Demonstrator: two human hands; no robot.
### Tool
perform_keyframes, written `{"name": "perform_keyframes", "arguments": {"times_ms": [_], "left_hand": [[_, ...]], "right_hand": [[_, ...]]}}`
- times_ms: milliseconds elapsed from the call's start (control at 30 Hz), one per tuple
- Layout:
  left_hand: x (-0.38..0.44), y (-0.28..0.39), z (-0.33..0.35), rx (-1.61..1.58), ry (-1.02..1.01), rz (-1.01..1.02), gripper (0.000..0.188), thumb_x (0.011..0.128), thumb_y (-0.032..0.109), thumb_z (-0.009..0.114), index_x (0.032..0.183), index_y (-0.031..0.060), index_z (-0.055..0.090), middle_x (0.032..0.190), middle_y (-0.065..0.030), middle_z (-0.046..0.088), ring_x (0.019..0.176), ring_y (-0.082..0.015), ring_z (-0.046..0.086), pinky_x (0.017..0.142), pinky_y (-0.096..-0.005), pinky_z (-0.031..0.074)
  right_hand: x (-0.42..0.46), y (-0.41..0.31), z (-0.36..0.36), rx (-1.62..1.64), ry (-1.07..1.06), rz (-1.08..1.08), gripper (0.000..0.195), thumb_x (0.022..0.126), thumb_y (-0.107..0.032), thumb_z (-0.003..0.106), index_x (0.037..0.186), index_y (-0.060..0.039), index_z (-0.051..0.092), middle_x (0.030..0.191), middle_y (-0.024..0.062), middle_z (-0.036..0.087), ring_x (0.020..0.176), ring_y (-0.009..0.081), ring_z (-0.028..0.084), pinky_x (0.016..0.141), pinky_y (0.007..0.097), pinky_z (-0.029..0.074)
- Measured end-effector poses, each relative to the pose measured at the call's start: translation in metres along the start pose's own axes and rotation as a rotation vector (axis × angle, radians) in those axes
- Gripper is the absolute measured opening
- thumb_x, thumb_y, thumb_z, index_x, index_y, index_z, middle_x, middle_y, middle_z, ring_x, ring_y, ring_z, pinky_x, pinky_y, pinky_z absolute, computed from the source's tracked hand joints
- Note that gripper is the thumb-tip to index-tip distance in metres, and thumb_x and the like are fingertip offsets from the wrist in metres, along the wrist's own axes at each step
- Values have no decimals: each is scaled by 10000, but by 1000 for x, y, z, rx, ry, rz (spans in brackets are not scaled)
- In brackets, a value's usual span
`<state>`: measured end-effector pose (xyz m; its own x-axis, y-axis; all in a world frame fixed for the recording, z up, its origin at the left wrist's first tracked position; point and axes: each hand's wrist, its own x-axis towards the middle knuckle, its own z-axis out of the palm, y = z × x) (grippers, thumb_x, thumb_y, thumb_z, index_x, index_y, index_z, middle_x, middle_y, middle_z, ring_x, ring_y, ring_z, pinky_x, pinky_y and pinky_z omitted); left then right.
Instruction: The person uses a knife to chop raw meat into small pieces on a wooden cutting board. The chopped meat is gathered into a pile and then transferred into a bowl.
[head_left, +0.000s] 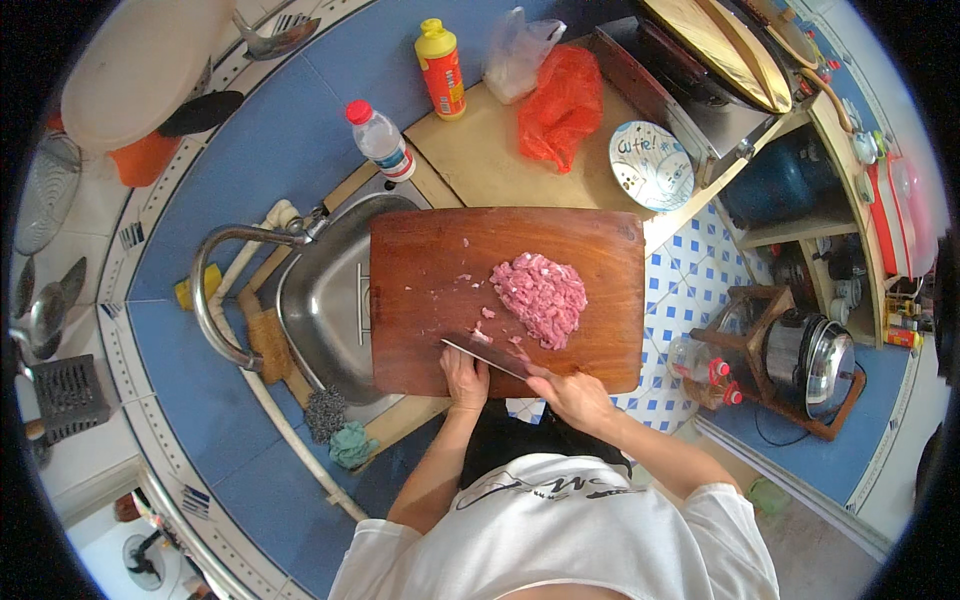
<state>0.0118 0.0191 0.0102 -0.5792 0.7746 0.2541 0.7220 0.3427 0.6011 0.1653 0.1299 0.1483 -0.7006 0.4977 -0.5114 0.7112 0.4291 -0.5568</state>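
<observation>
My right hand (577, 401) grips a cleaver-like kitchen knife (491, 355) near the front edge of a wooden cutting board (420, 285). The blade slants up and to the left, its tip pointing toward the sink side. Close against the blade's near side is my left hand (466, 381), fingers bent over the board. Its fingertips are partly hidden, so whether they pinch anything is unclear. Small meat scraps (481, 335) lie just beyond the blade. A heap of chopped pink raw meat (541, 300) rests on the board's right half.
The board partly covers a steel sink (322, 300) with a curved faucet (202, 277). Behind stand a plastic bottle (382, 141), a yellow-capped bottle (441, 71), a red plastic bag (561, 109) and a patterned bowl (651, 166). An electric cooker (806, 364) sits to the right.
</observation>
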Motion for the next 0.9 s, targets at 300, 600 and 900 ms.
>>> {"name": "perform_keyframes", "arguments": {"times_ms": [300, 600, 900], "left_hand": [[-3, -10, 6, -68, 48, 27, 333, 753, 94, 606, 1074, 26, 556, 1058, -164, 539, 927, -355, 506, 783, -444, 394], [4, -1, -1, -58, -33, -50, 382, 778, 95, 572, 1149, 26, 508, 1040, -182, 515, 922, -365, 488, 793, -449, 386], [1, -5, 3, -116, 37, -57, 285, 783, 97, 574, 1048, -3, 544, 1034, -202, 536, 921, -386, 499, 799, -455, 401]], "right_hand": [[63, -28, 22, 165, 129, -165, 510, 916, -493, 333, 1096, -105, 609, 783, 230, 623, 745, 389, 614, 667, 465, 489], [45, -24, 3, 155, -4, -95, 458, 921, -467, 343, 1155, -151, 578, 783, 236, 609, 770, 390, 594, 686, 469, 467], [47, -26, 12, 0, -26, -41, 457, 920, -467, 360, 1230, -170, 517, 775, 195, 634, 755, 367, 615, 668, 447, 485]]}}
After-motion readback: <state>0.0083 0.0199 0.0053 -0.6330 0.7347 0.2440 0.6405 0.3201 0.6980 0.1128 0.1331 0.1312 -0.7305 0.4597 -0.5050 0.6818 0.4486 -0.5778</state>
